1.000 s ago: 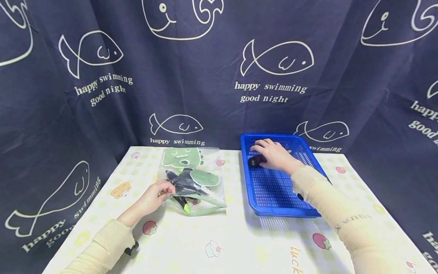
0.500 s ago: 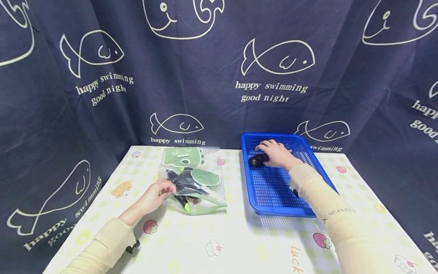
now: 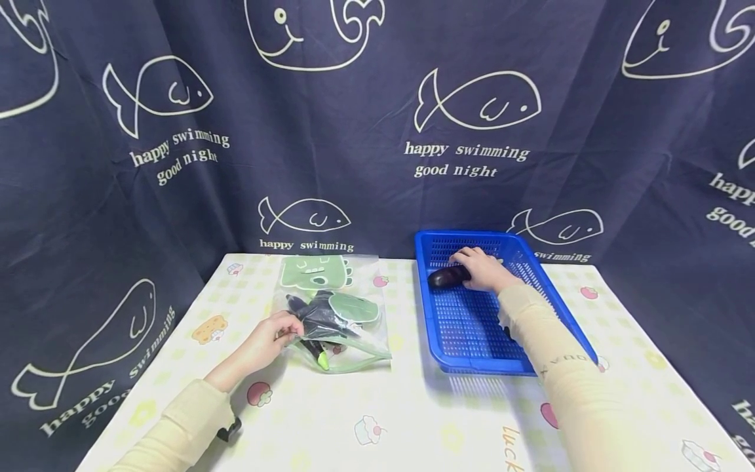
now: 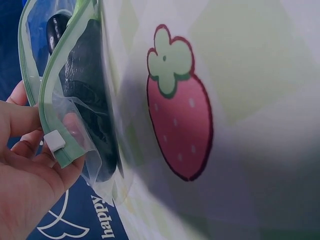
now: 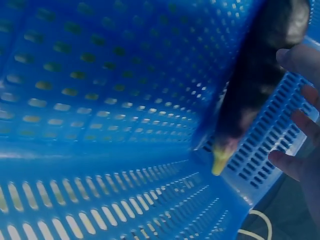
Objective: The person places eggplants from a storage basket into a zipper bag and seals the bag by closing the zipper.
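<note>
My left hand (image 3: pixel 270 337) pinches the corner of a clear zip bag (image 3: pixel 368 344) with green trim. A white slider (image 4: pixel 55 141) shows by the fingers in the left wrist view. Inside the bag lie dark eggplants (image 4: pixel 89 75), one with a bright green stem end (image 3: pixel 322 360) near the mouth. Over on the right, my right hand (image 3: pixel 480 270) reaches into a blue basket (image 3: pixel 434 334), above a dark eggplant (image 3: pixel 446 277). Its fingers are spread in the right wrist view, one fingertip overlapping the eggplant's side. The yellowish stem (image 5: pixel 219 159) points toward the basket's corner.
The basket has perforated walls and stands at the back right of a table (image 3: pixel 330 419) with a printed cloth. A dark blue curtain (image 3: pixel 377 164) with fish drawings hangs behind. A small black object (image 3: pixel 229 430) shows beside the left sleeve.
My right hand has shifted slightly right along the eggplant, uncovering more of its left end. The right forearm has swung a little left. My left hand and the bag stay in place.
</note>
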`<state>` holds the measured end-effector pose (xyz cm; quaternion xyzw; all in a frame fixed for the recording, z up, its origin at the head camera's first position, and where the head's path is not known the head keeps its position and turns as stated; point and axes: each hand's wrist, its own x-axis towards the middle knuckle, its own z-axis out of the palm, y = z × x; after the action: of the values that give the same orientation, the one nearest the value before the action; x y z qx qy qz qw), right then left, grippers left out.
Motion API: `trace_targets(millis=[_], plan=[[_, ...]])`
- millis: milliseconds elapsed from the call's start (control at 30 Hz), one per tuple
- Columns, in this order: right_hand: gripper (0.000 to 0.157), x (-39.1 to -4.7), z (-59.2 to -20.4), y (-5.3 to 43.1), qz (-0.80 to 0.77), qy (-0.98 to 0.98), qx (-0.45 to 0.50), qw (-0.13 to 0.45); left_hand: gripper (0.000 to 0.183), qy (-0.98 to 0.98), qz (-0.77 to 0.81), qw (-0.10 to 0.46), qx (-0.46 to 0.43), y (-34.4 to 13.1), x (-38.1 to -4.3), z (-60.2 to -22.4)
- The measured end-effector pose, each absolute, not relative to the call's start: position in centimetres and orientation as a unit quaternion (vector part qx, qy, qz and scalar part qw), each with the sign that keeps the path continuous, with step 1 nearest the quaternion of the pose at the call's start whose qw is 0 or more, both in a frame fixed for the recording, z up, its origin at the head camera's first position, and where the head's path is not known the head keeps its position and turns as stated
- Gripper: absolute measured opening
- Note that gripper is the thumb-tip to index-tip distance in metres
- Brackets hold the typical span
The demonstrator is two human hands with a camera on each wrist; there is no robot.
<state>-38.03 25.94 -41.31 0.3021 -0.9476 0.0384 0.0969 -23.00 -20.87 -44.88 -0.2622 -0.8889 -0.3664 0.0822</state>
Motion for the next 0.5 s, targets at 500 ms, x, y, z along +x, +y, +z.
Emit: trace_targets(millis=[500], plan=[[0.059,-38.6,-42.7,26.5,0.057,-0.951,0.298,0.064,0.026,-0.887,-0.374,0.077,-0.258,-21.0,-22.9,-45.0]])
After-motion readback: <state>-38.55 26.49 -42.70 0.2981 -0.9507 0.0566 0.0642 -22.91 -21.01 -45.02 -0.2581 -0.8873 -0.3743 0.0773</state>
